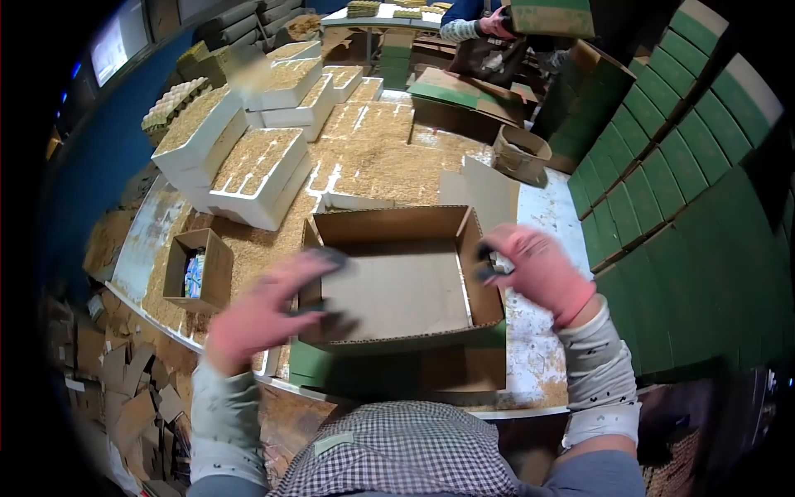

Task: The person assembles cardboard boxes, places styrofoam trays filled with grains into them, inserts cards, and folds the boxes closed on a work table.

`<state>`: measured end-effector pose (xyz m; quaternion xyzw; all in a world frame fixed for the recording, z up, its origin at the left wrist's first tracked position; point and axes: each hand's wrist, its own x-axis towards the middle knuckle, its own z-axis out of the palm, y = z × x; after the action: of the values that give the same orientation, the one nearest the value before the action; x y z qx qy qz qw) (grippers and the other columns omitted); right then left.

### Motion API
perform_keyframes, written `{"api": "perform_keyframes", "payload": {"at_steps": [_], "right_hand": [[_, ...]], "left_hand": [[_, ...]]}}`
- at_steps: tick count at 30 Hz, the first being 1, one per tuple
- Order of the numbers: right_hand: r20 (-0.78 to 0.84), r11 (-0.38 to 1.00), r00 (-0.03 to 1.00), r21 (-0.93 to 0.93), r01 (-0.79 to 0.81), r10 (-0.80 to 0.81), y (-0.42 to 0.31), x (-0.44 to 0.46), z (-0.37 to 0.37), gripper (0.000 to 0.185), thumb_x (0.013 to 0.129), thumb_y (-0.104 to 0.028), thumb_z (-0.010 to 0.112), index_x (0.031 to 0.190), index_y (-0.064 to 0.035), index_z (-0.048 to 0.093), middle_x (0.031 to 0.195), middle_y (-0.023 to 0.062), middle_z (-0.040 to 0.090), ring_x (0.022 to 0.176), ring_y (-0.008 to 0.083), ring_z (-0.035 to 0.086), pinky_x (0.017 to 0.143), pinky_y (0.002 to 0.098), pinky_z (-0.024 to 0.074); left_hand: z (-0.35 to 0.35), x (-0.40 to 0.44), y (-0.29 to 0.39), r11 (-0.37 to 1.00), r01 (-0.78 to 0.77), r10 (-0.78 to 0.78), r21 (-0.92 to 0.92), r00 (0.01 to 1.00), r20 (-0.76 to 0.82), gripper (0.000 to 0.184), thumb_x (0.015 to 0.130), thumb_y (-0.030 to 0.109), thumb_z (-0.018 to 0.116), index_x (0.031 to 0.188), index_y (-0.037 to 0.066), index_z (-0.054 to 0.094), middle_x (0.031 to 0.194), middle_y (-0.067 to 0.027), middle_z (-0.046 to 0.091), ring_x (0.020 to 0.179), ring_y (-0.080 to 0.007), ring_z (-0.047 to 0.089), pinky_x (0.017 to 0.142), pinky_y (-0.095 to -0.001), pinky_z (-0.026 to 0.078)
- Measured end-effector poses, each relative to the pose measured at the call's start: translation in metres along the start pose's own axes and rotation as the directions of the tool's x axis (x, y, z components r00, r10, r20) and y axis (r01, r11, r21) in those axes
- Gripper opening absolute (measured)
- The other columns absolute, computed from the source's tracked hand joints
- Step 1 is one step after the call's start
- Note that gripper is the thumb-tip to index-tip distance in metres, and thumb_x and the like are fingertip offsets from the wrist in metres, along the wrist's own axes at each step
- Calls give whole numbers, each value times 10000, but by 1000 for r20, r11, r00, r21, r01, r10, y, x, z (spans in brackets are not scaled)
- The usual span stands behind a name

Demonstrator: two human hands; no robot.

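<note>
An open cardboard box (397, 286) lies in front of me, brown inside, with a flat board on its bottom. Its green outer flap (331, 364) hangs toward me. My left hand (277, 298), in a pink glove with dark fingertips, is at the box's left wall, fingers and thumb spread and a little blurred. At the right wall is my right hand (534, 269), gloved alike, its fingers curved with a gap between them and the thumb. Neither hand shows anything held. Whether the fingertips touch the walls is hard to tell.
White foam trays (257, 178) filled with grain-like material stand at the left. A small carton (199, 269) holds colourful packets. Green boxes (662, 141) are stacked at the right, beside a round bucket (522, 153). Across the table, a person (484, 41) holds a green carton (551, 16).
</note>
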<state>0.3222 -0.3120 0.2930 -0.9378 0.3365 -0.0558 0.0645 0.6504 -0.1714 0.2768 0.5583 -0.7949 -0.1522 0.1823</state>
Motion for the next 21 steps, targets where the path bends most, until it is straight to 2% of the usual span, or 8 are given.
{"api": "perform_keyframes", "payload": {"at_steps": [3,6,8,9,11,15,17,21], "right_hand": [[277,991,957,-125,-47,80,32,4,46,222,720,-194,661,882,-50,617,892,150,632,882,308,598,767,389,488],[365,951,930,273,-147,38,7,26,101,226,748,-178,648,928,-43,632,900,112,647,821,225,618,724,329,500],[438,588,885,677,-442,160,18,32,108,235,773,-188,645,944,-27,635,910,99,651,785,182,617,709,297,502],[260,43,921,958,-284,290,45,20,145,354,796,-248,667,1038,-1,595,928,89,648,756,143,604,695,264,496],[-166,376,689,912,-165,706,30,-6,178,624,792,-410,628,1209,15,441,1045,121,552,899,196,514,803,323,421],[-27,798,866,403,-448,499,-63,-88,144,1061,760,-638,565,1437,13,70,1484,209,150,1386,295,126,1121,368,111],[-114,444,754,860,-252,647,-91,-126,124,1073,716,-511,692,1436,12,94,1479,208,162,1382,306,135,1123,372,106],[-442,542,396,819,-188,805,-65,-221,1,1027,615,-245,815,1412,8,218,1440,168,274,1343,265,236,1111,362,182]], "left_hand": [[14,-34,-30,973,223,-229,-54,945,-232,942,609,299,789,1390,60,320,1433,-203,277,1336,-354,252,1102,-386,224],[149,-12,-82,926,330,-364,-182,909,-205,1327,475,465,821,1437,2,32,1435,-323,158,1361,-439,85,1121,-408,156],[180,3,-52,857,510,-512,-74,829,-225,1257,528,324,831,1441,19,22,1383,-269,241,1250,-350,313,1021,-392,314],[178,2,-50,832,455,-531,-318,820,-215,1227,540,266,831,1441,21,34,1327,-242,309,1177,-312,375,964,-372,361],[155,-7,-44,592,274,-541,-758,832,-122,1175,565,151,832,1440,25,58,1216,-189,446,1032,-236,498,848,-332,455],[145,-19,-55,304,202,-391,-931,917,71,923,657,47,717,1413,52,186,1012,-121,565,741,-163,549,622,-281,470],[157,6,-42,302,219,-260,-928,955,141,782,711,17,640,1394,70,264,912,-94,599,596,-139,541,509,-259,448],[151,116,78,213,66,24,-975,997,73,499,814,97,629,1267,30,429,922,-84,596,702,-133,561,597,-249,466]]}}
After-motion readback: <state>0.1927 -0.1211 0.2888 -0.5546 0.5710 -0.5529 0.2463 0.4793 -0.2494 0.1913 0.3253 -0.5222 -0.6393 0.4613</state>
